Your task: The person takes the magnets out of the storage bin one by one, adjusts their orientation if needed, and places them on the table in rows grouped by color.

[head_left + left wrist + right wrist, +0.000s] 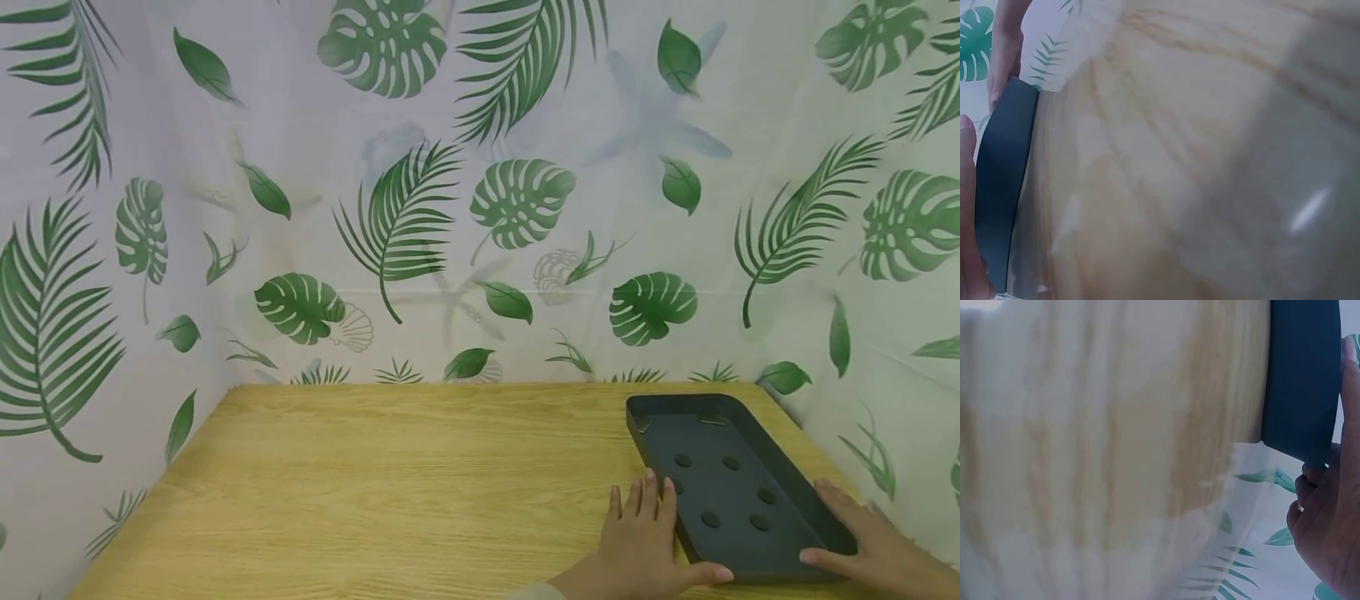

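A dark rectangular tray (pixel 738 467) with low walls lies on the right side of the wooden table. Several dark round discs (pixel 731 462) show on its floor, with a small flat piece (pixel 712 420) near its far end. My left hand (pixel 637 542) touches the tray's near left corner, fingers straight along the left wall and thumb stretched along the near edge. At the near right corner is my right hand (pixel 862 533), its fingers extended by the right wall and its thumb on the near rim. Both wrist views show the tray's outer wall (pixel 1004 181) beside the hands.
The wood-grain table (pixel 412 492) extends to the left of the tray. A white cloth printed with green leaves (pixel 420 333) hangs behind the table and along both sides. The tray's right wall is close to the table's right edge.
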`<state>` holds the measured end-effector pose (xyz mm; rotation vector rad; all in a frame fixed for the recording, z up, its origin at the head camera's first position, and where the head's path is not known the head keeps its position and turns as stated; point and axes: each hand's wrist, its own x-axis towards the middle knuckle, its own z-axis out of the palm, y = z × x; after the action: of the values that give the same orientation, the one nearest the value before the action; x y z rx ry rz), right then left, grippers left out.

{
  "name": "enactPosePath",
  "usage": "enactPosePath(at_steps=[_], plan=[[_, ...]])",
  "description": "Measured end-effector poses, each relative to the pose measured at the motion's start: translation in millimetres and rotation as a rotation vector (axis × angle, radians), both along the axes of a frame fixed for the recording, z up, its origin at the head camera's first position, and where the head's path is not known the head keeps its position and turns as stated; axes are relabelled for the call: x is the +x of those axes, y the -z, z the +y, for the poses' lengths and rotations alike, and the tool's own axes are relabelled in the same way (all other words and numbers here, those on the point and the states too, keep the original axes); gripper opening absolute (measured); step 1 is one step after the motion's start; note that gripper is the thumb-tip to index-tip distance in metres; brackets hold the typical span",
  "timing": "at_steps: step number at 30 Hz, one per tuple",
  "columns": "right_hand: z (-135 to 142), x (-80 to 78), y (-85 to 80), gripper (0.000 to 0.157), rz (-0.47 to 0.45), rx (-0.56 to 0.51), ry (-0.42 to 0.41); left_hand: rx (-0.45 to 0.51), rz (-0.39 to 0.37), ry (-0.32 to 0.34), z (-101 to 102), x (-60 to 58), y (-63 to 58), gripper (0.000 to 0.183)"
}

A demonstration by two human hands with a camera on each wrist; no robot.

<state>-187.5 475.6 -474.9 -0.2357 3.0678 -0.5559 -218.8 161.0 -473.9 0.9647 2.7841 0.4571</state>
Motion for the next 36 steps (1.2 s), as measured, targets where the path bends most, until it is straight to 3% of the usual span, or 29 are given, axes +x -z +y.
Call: enactPosePath(at_steps=[4, 7, 15, 22, 28, 36], plan=[[-4.8, -1.8, 1.7, 0.094, -0.061, 0.017, 0.019, 0.002, -0.033, -0.008, 0.7, -0.4, 0.9, 0.092], [-7.1, -1.7, 3.4, 0.095, -0.091, -0.028, 0.032, 0.010, -0.033, -0.016, 0.5, -2.2, 2.9, 0.090], [-9.6, 3.1, 10.4, 0.098, -0.034, -0.156, 0.004, -0.012, 0.067, -0.037, 4.4, -5.4, 4.4, 0.097], [-10.3, 6.5, 9.9, 0.096, -0.083, -0.211, 0.015, -0.052, 0.111, -0.093, 11.4, -4.4, -0.9, 0.110], [-12.9, 7.2, 9.6, 0.095, -0.083, -0.219, -0.005, -0.078, 0.098, -0.132, 12.0, -3.8, -4.8, 0.116], [-14.1, 10.6, 15.3, 0.096, -0.078, -0.227, -0.028, -0.042, 0.053, -0.113, 8.7, -2.7, -2.8, 0.114]])
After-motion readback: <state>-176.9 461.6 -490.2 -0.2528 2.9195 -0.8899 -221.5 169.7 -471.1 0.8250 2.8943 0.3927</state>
